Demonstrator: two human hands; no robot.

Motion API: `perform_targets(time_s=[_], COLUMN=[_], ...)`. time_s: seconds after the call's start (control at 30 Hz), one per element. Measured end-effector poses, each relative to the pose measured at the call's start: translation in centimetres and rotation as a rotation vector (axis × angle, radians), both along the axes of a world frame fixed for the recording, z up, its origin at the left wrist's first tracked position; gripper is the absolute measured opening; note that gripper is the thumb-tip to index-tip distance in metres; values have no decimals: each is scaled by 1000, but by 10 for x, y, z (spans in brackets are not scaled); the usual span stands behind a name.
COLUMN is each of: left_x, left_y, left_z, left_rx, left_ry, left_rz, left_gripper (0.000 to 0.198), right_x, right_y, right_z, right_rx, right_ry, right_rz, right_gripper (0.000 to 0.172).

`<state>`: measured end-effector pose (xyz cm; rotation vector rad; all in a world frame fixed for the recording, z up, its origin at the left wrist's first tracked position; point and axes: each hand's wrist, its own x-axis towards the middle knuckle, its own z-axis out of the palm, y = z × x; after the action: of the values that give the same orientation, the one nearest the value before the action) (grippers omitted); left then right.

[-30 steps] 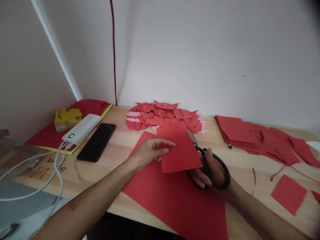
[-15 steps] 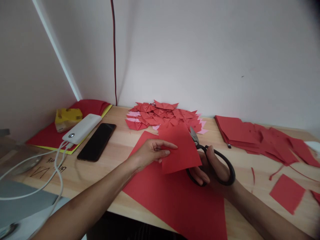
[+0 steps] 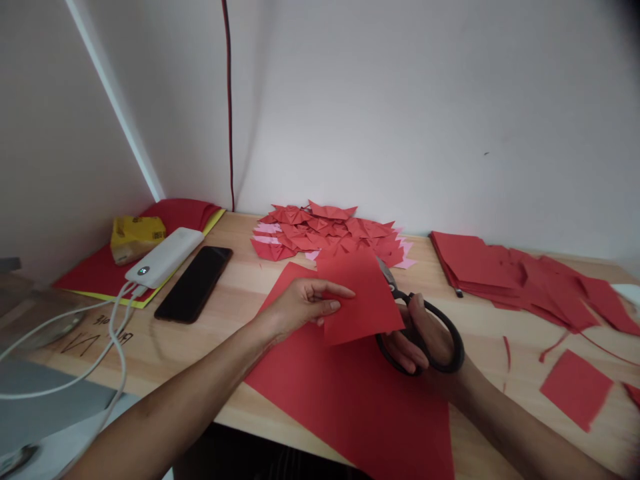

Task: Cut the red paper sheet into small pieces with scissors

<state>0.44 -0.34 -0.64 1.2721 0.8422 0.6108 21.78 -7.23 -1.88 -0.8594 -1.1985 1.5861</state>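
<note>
Between thumb and fingers, my left hand (image 3: pixel 307 303) pinches a piece of red paper (image 3: pixel 363 297), held up and slightly tilted. My right hand (image 3: pixel 420 333) has its thumb and fingers in the black handles of a pair of scissors (image 3: pixel 447 333). The scissors' blades meet the paper's right edge, and part of them is hidden behind it. Beneath both hands a larger red sheet (image 3: pixel 365 400) lies on the table, its lower end reaching over the front edge.
Folded red and pink paper pieces (image 3: pixel 330 230) lie heaped by the wall. Cut red papers (image 3: pixel 480 267) are stacked at the right, near a loose red square (image 3: pixel 576 390). At the left are a phone (image 3: pixel 194 285), a white power bank (image 3: pixel 165 257) with cables and a yellow packet (image 3: pixel 137 239).
My right hand's fingers have drawn closer together, bringing the scissors' handles nearer each other. The blades are closer against the paper's edge. My left hand and the paper have hardly moved.
</note>
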Motion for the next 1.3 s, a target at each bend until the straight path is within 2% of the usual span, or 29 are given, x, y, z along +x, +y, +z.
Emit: perform_targets(time_s=[0.17, 0.37, 0.57, 0.8, 1.17, 1.3], left_x=[1, 2, 1, 3, 4, 3], left_y=[-1, -2, -3, -5, -5, -4], left_z=[2, 5, 5, 7, 6, 5], left_rx=[-12, -29, -5, 13, -6, 8], left_ry=[-31, -43, -7, 3, 2, -1], left_rz=[-4, -4, -32, -23, -27, -46], left_gripper=[25, 22, 23, 23, 23, 24], right_x=[-2, -3, -1, -4, -2, -1], right_y=[0, 0, 0, -5, -3, -2], right_z=[7, 14, 12, 18, 3, 5], right_rx=[21, 13, -69, -118, -58, -94], right_ry=[-2, -24, 110, 27, 90, 100], right_rz=[111, 149, 119, -16, -47, -32], right_gripper=[78, 80, 74, 68, 72, 70])
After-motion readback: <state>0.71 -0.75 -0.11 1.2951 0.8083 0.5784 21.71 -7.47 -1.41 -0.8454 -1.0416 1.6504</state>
